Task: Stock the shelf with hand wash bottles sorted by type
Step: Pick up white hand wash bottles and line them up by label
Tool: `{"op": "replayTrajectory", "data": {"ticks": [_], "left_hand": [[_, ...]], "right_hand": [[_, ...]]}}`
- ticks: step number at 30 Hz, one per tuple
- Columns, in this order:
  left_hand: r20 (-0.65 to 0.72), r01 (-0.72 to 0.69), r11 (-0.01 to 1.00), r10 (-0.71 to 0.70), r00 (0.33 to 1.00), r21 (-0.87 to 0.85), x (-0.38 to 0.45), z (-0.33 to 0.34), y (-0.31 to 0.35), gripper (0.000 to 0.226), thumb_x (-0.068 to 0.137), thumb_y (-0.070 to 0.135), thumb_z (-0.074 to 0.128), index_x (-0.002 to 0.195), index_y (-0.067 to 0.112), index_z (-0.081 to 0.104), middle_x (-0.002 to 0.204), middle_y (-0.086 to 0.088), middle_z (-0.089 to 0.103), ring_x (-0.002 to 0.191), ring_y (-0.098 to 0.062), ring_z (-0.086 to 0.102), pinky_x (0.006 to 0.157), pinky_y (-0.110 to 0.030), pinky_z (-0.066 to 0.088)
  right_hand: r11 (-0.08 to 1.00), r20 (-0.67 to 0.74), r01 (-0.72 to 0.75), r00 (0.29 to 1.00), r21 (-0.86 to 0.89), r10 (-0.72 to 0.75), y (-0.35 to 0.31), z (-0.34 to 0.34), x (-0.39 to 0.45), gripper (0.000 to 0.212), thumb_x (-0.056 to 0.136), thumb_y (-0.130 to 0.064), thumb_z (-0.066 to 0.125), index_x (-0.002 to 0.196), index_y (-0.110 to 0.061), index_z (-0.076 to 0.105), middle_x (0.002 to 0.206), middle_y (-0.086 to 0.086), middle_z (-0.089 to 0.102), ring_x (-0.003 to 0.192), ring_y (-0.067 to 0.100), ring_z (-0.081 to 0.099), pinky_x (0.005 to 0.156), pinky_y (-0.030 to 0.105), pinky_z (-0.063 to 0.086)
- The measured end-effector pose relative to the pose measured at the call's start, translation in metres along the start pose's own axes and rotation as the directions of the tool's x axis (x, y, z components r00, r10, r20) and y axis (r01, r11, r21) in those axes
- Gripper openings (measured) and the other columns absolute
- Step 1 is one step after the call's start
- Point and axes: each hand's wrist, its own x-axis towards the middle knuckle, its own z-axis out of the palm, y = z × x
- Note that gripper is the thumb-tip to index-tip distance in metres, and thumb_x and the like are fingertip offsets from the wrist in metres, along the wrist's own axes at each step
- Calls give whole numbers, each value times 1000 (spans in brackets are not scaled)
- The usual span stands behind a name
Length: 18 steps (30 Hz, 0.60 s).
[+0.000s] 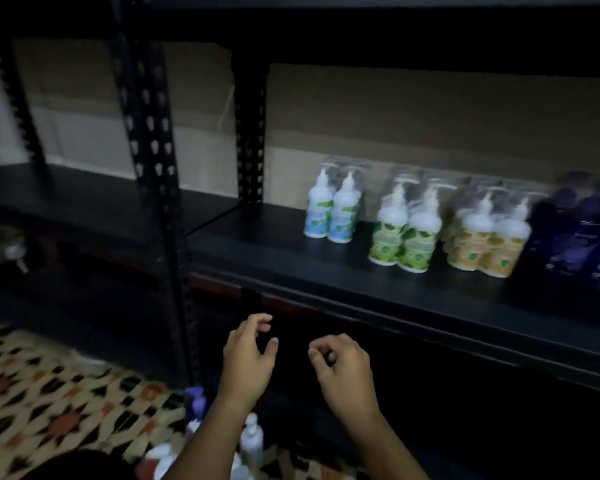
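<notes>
**Between bottles, hands empty**

Dim black shelf is carrying blue-label bottles, green-label bottles, orange-label bottles and purple bottles, grouped by type. Left hand and right hand are hovering loosely curled, holding nothing. Unshelved bottles are waiting below on the floor; likely next, reaching down.
</notes>
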Motion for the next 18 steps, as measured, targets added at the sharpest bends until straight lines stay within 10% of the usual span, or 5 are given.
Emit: {"op": "replayTrajectory", "data": {"ticks": [10,18], "left_hand": [[119,530,842,-539,834,101,-108,-15,-151,41,85,3,70,125,5,64,111,-6,65,112,-33,65,85,-27,43],[13,235,873,-266,964,427,-145,20,-195,43,73,28,45,104,14,72,97,-6,71,89,-31,69,82,-35,42]], "right_hand": [[954,461,-292,840,-61,286,37,134,-14,19,90,-24,74,107,-16,72,98,-3,69,93,13,66,81,25,53],[952,713,-188,632,-240,305,83,201,-73,19,78,-27,64,90,-15,72,95,0,74,97,21,68,81,30,50]]}}
